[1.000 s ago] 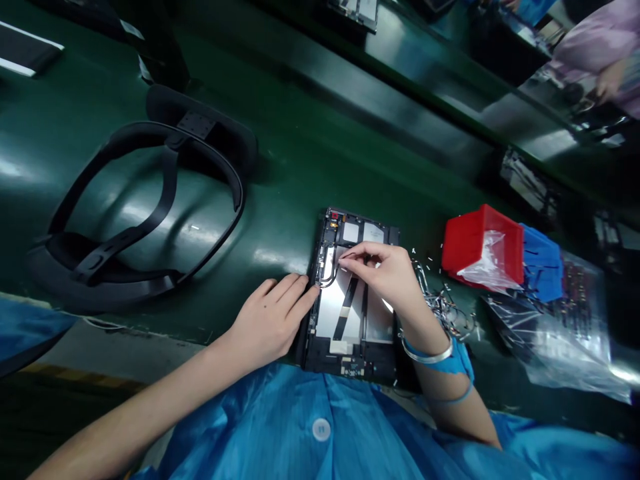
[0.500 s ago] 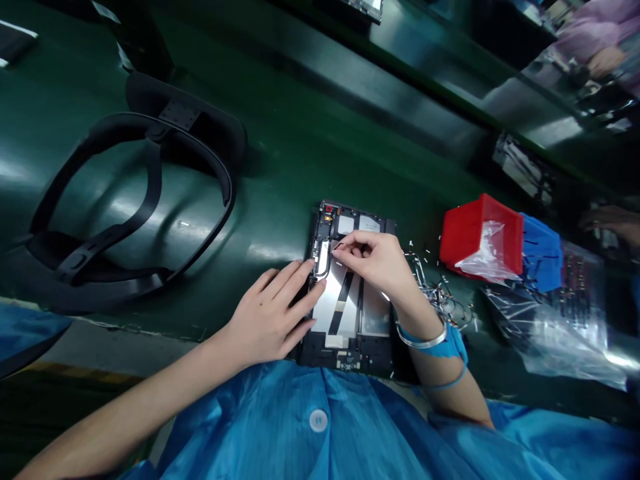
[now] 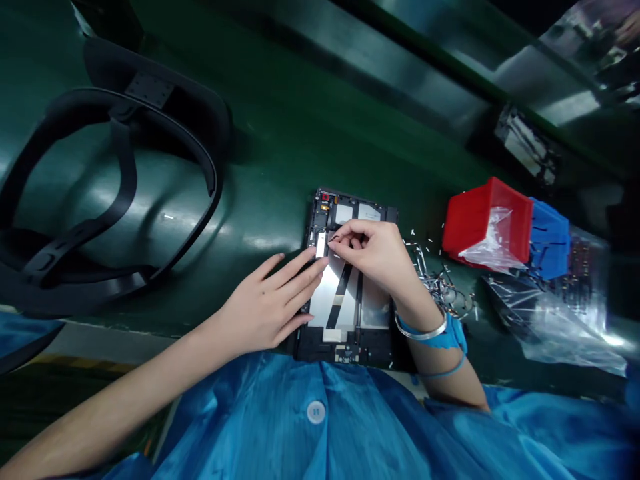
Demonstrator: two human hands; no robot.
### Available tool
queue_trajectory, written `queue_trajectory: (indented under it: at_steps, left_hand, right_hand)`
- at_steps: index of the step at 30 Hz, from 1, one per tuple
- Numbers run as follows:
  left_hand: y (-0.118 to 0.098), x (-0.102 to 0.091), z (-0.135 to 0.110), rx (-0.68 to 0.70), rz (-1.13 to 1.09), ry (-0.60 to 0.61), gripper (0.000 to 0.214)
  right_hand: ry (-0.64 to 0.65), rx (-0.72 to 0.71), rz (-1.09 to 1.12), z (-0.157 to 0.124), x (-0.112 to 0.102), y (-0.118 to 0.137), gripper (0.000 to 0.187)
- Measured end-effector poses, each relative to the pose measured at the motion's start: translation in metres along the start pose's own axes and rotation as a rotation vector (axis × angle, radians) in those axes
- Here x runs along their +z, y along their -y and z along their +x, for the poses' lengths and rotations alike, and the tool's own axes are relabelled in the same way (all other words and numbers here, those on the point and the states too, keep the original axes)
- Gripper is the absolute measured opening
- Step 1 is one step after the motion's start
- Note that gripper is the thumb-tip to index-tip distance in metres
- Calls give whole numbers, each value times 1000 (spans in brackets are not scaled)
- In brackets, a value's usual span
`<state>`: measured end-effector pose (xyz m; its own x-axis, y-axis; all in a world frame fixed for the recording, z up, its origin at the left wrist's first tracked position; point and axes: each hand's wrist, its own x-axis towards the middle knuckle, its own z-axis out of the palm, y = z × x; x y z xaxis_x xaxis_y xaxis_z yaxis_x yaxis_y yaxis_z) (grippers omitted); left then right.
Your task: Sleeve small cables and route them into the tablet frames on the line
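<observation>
An opened tablet (image 3: 373, 300) lies on the green bench in front of me, its silver battery area, black frame and dark flat ribbon cable (image 3: 339, 300) exposed. My left hand (image 3: 273, 303) rests with spread fingers over the tablet's left edge, fingertips near a white strip (image 3: 321, 245). Above the upper left of the battery area, my right hand (image 3: 373, 250) pinches a thin black cable (image 3: 334, 239) between thumb and forefinger; most of it is hidden by the fingers. A small red part (image 3: 325, 197) shows at the tablet's top left corner.
Loose thin cables (image 3: 445, 290) lie right of my right wrist, with tiny white bits around them. Beyond stand a red bin (image 3: 467, 223) holding clear plastic, a blue bin (image 3: 553, 240) and clear bags (image 3: 565, 327). A black headband device (image 3: 175, 113) occupies the left side.
My left fingers have shifted up and inward, over the white strip's lower end. The right hand's pinch has moved slightly left, closer to them. The camera view has shifted a little.
</observation>
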<state>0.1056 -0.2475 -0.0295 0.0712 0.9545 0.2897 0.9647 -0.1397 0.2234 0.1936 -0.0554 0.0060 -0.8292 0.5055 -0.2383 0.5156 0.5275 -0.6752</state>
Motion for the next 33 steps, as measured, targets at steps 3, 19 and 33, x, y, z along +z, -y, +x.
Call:
queue_trajectory:
  at_steps: [3, 19, 33]
  left_hand:
    - [5, -3, 2, 37, -32, 38, 48]
    - [12, -5, 4, 67, -52, 93, 46]
    - [13, -8, 14, 81, -38, 83, 47]
  right_hand:
    - [2, -8, -12, 0, 0, 1, 6]
    - [17, 0, 23, 4, -1, -2, 7]
    - [44, 19, -18, 5, -1, 1, 7]
